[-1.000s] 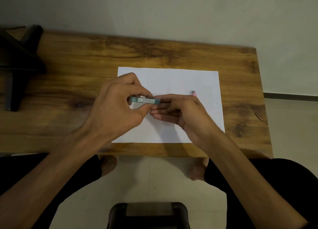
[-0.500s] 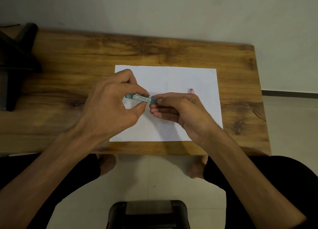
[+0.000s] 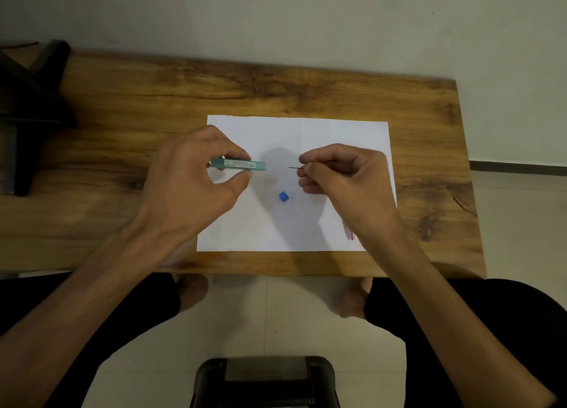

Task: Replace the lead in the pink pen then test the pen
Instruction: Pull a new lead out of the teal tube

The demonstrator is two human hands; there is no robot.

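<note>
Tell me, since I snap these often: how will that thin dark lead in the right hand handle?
The thin dark lead looks hair-fine, so probably brittle under bending. The right hand pinches it near one end; likely almost weightless, and apt to roll on the white paper sheet.

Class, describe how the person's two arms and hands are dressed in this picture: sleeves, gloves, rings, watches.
Both the left hand and the right hand are bare, without gloves, and no rings show. Both forearms are uncovered: no sleeves, watch or bracelet in view.
</note>
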